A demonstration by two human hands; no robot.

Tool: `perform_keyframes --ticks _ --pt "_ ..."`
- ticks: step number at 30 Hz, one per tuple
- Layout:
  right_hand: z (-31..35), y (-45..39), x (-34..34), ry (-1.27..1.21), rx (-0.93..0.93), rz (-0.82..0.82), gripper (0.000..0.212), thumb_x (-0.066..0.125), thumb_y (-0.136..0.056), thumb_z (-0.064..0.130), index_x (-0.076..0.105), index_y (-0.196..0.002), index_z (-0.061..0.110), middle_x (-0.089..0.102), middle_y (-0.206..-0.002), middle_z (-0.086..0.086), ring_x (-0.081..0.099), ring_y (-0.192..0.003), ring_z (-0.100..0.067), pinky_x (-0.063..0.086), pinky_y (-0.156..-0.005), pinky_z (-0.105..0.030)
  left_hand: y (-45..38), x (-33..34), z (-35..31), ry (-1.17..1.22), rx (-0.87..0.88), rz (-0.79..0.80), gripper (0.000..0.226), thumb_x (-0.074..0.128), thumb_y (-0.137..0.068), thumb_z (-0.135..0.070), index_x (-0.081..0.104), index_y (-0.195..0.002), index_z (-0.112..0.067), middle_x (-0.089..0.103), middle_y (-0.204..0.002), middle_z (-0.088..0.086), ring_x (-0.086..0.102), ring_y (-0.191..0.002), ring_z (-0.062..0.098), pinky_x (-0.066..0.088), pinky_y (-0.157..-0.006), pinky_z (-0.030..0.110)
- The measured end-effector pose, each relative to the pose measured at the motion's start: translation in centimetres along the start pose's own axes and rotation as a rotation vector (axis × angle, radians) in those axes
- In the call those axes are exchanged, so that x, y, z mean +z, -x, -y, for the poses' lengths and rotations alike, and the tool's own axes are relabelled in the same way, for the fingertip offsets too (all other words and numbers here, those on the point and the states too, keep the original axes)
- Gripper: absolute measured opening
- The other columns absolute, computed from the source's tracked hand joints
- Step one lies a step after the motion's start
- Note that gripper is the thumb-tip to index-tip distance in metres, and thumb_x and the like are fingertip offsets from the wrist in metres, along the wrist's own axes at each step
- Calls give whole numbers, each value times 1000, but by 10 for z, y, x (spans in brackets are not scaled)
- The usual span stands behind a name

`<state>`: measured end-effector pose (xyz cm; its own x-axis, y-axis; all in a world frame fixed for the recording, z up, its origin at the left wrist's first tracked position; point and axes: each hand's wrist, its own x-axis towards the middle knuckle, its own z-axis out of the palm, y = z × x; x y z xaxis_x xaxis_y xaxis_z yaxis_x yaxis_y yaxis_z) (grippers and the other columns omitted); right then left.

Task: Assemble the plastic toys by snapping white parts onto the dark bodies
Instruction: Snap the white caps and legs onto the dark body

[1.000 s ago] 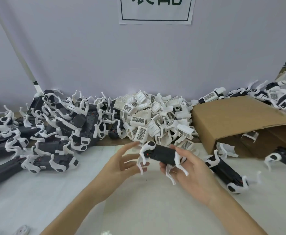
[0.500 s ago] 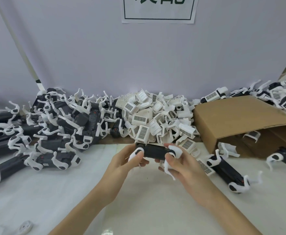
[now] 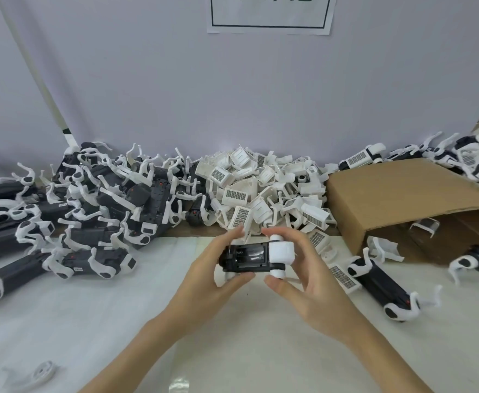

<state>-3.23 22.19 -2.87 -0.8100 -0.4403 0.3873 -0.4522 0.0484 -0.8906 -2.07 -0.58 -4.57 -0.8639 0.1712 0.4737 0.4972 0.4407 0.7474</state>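
Left hand (image 3: 212, 275): I grip the dark body (image 3: 246, 258) by its left end, steadying it above the table (image 3: 119, 321).
Right hand (image 3: 303, 276): fingers curled round the white part (image 3: 281, 251) at the right end, probably pressing it home.
Supply: white parts pile (image 3: 261, 194) just behind, within reach.
Waiting: dark bodies heap (image 3: 96, 205) left.
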Motion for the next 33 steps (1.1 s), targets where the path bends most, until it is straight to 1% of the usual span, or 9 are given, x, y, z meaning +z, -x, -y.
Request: perform_keyframes --ticks 7,13,15,18,21,23,26,29,33 --pt "-1 1 -7 -60 70 96 61 71 -97 3 45 -149 20 54 -149 1 48 -143 -21 38 -118 -28 -2 -12 6 -399 358 -195 57 83 -86 -45 72 -130 -10 69 -122 -3 66 -109 12 52 -94 20" --pt "4 -1 -9 -122 86 80 59 76 -93 5 48 -144 16 60 -144 1 52 -140 -19 39 -117 -26 -2 -17 2 -263 175 -114 81 85 -80 -57 53 -149 -30 67 -122 -21 63 -114 0 47 -98 15" --pt "6 -3 -4 -111 84 -45 60 83 -85 12 55 -137 17 67 -136 1 60 -132 -16 43 -113 -25 -1 -15 0 -161 91 -91 94 85 -81 -57 38 -159 -35 60 -140 -19 57 -130 4 41 -106 12" --pt "2 -4 5 -134 131 -293 60 95 -69 23 65 -121 18 76 -116 5 70 -116 -12 56 -97 -26 0 -7 -2 -401 219 -93 89 81 -86 -57 42 -159 -25 48 -154 -9 47 -141 13 41 -115 26" --pt "-1 -1 14 -114 153 -358 46 89 -77 40 69 -111 17 77 -102 5 73 -104 -13 57 -76 -20 1 2 -7 -577 301 -98 59 73 -97 -46 57 -149 -22 60 -139 -6 58 -125 22 55 -98 38" --pt "1 0 18 -109 134 -324 37 69 -95 53 72 -109 19 76 -96 0 73 -96 -18 58 -77 -23 2 3 -7 -509 250 -103 44 66 -102 -39 63 -142 -22 65 -131 -9 62 -116 19 56 -91 34" --pt "3 -1 14 -348 163 -290 47 38 -111 43 76 -116 17 76 -104 -18 73 -96 -30 62 -86 -45 2 -1 -7 -138 57 -51 35 58 -104 -34 60 -138 -27 69 -123 -19 64 -107 5 47 -86 19" --pt "-1 -1 11 -188 125 -204 32 52 -101 24 69 -127 18 74 -122 -6 68 -114 -24 55 -91 -33 2 2 -14 181 -47 21 30 51 -110 -24 55 -139 -29 70 -124 -15 67 -114 9 48 -88 14" --pt "-11 3 22 71 94 -61 47 67 -98 20 55 -142 35 67 -134 10 62 -128 -15 51 -105 -31 6 14 -18 244 -103 82 32 50 -110 -35 52 -142 -38 70 -121 -13 66 -119 15 51 -98 24"
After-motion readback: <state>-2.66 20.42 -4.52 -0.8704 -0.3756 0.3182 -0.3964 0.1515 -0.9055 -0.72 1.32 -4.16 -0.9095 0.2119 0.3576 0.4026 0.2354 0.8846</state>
